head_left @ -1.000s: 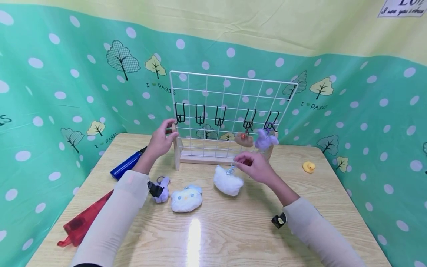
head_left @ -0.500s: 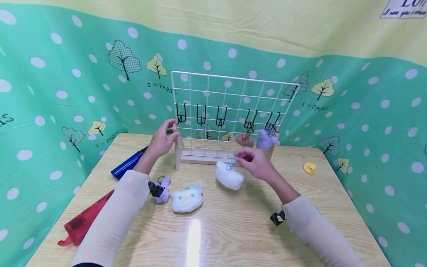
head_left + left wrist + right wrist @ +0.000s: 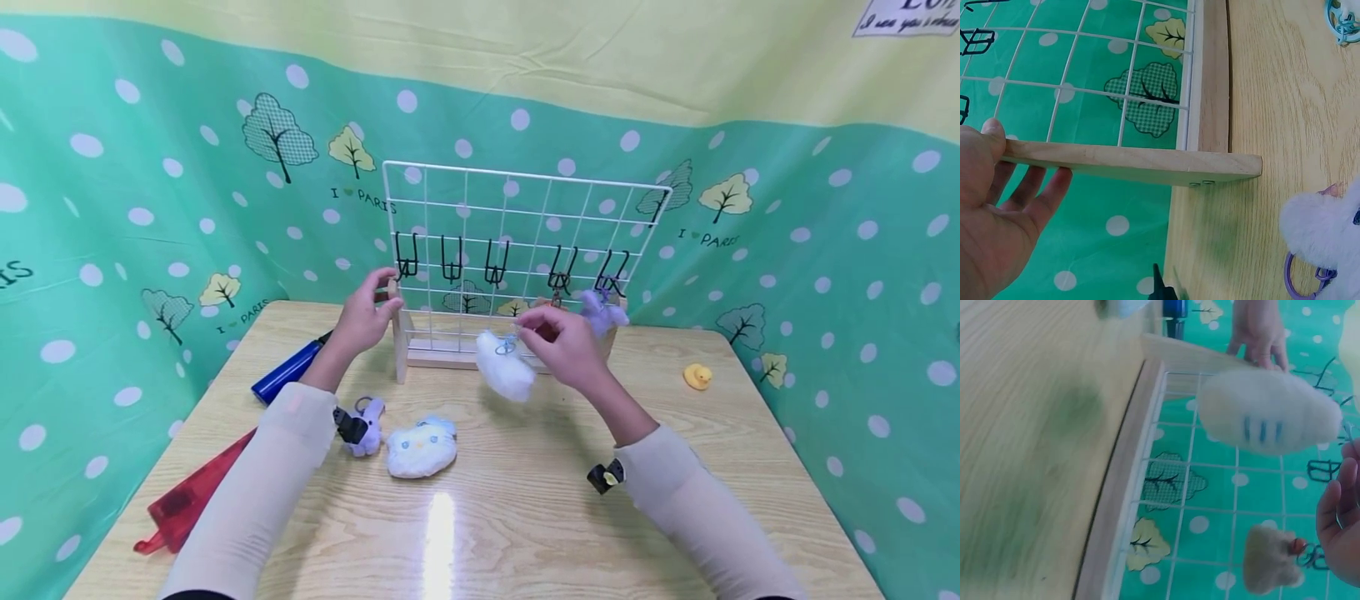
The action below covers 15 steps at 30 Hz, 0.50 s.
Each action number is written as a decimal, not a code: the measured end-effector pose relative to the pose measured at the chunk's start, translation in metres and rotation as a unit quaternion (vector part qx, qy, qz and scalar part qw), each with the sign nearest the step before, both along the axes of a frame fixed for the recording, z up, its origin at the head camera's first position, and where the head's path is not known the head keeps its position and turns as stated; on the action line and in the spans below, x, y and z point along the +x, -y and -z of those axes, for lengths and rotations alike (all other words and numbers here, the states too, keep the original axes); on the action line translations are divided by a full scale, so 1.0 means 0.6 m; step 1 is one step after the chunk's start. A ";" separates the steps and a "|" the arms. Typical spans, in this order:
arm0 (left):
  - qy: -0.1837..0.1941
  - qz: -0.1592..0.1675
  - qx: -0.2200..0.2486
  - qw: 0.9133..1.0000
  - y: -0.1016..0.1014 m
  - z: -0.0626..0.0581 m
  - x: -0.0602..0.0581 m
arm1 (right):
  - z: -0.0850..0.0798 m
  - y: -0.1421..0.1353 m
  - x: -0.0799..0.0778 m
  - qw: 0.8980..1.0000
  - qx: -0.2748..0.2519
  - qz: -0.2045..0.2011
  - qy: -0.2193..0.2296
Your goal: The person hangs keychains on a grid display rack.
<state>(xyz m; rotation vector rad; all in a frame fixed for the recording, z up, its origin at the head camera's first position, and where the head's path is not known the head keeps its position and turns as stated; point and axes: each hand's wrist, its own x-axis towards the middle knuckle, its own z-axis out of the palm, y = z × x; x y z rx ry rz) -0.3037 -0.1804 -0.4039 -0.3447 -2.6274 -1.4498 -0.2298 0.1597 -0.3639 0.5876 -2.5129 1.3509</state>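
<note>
My right hand pinches the light-blue ring of a white plush keychain, which hangs above the table in front of the wire rack. The right wrist view shows three blue marks on the plush. With thumb and fingers on opposite sides, my left hand grips the wooden side post of the rack. Black hooks line the white grid. From the two rightmost ones hang a brown plush keychain and a purple plush keychain; my right hand partly hides the brown one in the head view.
A second white plush with blue eyes and a purple plush keychain lie in front of the rack. At left are a blue cylinder and a red translucent object. A yellow toy duck sits at right.
My right hand has lifted the white plush keychain higher, toward the rack, and most recently a little to the left. The left hand has stayed on the post.
</note>
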 end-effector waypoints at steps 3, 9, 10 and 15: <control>0.001 -0.002 0.000 1.000 0.000 -0.001 0.000 | -0.009 0.010 -0.002 1.000 -0.009 -0.005 -0.012; 0.003 -0.004 0.002 1.000 0.000 -0.002 0.001 | -0.028 0.030 -0.004 0.999 -0.024 -0.003 -0.033; 0.004 -0.003 0.002 1.000 0.000 -0.002 0.001 | -0.032 0.033 -0.004 0.999 -0.027 -0.001 -0.034; 0.003 -0.001 0.003 1.000 0.000 -0.001 0.000 | -0.046 0.044 -0.006 0.998 -0.053 0.012 -0.041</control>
